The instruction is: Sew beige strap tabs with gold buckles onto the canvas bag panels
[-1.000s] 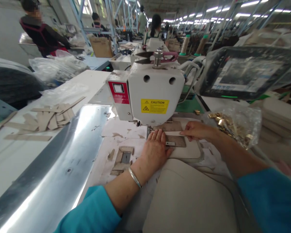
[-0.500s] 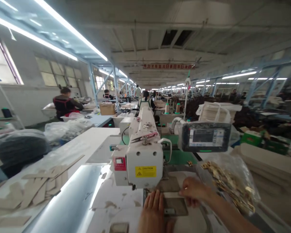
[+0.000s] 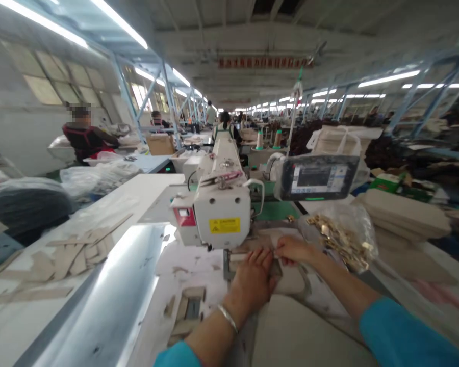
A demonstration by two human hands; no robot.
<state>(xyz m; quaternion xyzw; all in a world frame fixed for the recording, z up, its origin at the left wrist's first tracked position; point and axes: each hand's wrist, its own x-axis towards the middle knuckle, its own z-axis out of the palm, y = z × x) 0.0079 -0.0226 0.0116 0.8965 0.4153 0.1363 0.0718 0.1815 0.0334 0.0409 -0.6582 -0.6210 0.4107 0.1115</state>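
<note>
Under the head of a white sewing machine (image 3: 222,209), my left hand (image 3: 254,275) lies palm down with its fingers stretched out, pressing on beige pieces in a metal frame (image 3: 226,265). Just to its right, my right hand (image 3: 294,250) is closed in a pinch at the end of a pale beige strip (image 3: 237,257); the fingertips partly hide it. The two hands almost touch. A large beige panel (image 3: 306,331) lies nearest to me, below the hands. Left of my left forearm is a small beige frame-shaped piece (image 3: 193,300) on white sheeting.
A control screen (image 3: 316,177) stands right of the machine head. Beside my right forearm sits a clear bag of gold metal hardware (image 3: 344,239), with stacked beige panels (image 3: 405,211) beyond. Beige strips (image 3: 84,250) are heaped on the left table. Tweezers (image 3: 222,178) rest on the machine. Co-workers sit farther off.
The view has tilted down and shows more of my forearms. My left hand has shifted right, closer to my right hand, which still pinches at the strip.
</note>
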